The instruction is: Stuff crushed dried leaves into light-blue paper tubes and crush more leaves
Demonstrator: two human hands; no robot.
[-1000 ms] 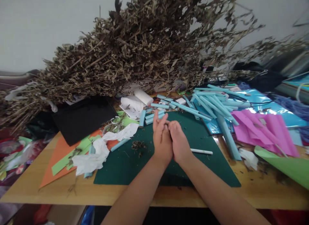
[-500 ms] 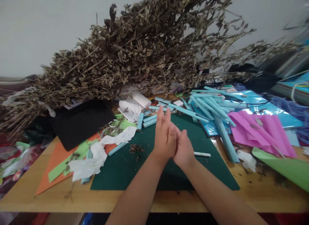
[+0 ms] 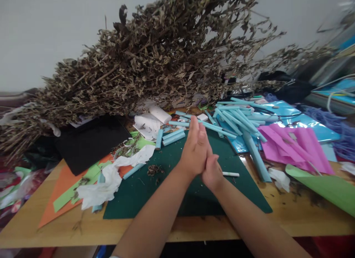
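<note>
Above the dark green cutting mat [image 3: 241, 193], my left hand [image 3: 194, 154] and my right hand [image 3: 213, 175] are pressed together palm to palm, the left fingers pointing up and away. Anything between the palms is hidden. To the left of the hands lies a small heap of dried, crumbled leaves [image 3: 155, 170] on the mat. A thin white stick [image 3: 230, 174] lies just right of my right hand. Short light blue paper tubes [image 3: 173, 138] rest on the mat behind the hands.
A big bundle of dried leafy stems [image 3: 155, 65] spans the back. Many blue paper rolls [image 3: 235, 119] are piled back right, near pink paper [image 3: 296, 147] and green paper [image 3: 318, 187]. Crumpled white tissue [image 3: 102, 189], orange paper [image 3: 55, 199] and a black sheet [image 3: 91, 145] lie left.
My palms have slid against each other, the left hand moving up and slightly right, the right hand staying lower. The whole view has shifted slightly.
</note>
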